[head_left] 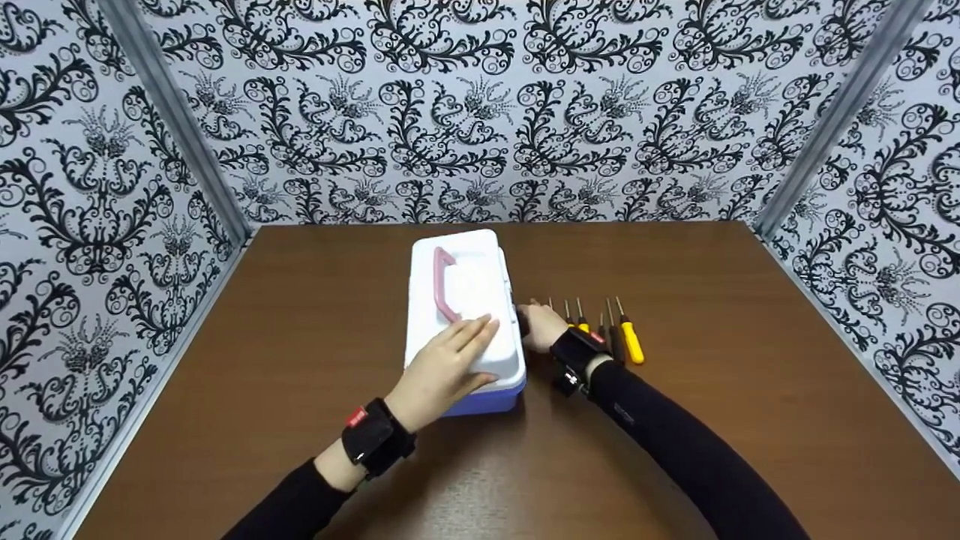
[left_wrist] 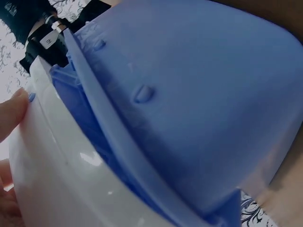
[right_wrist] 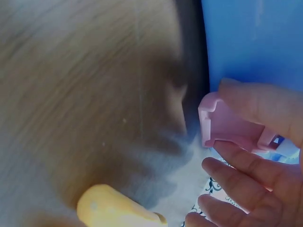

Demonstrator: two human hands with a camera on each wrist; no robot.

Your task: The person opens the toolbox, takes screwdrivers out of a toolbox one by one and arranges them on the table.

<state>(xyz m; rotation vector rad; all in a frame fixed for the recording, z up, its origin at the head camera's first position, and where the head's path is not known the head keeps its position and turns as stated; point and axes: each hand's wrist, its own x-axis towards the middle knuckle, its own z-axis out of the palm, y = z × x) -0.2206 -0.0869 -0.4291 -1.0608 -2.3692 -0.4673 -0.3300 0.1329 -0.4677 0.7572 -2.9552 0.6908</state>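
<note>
A toolbox with a white lid, a pink carry handle and a blue base stands lengthwise on the table. My left hand rests on the near part of the lid, fingers extended. In the left wrist view, the lid sits over the base's blue rim. At the box's right side is my right hand. Seen from the right wrist, its thumb and index finger pinch a pink latch, which stands out from the blue wall; the other fingers are lightly bent below.
Several screwdrivers lie side by side right of the box, including a yellow-handled screwdriver at the outer end. A yellow handle shows close to the right hand. Patterned walls enclose the brown table at the back and sides.
</note>
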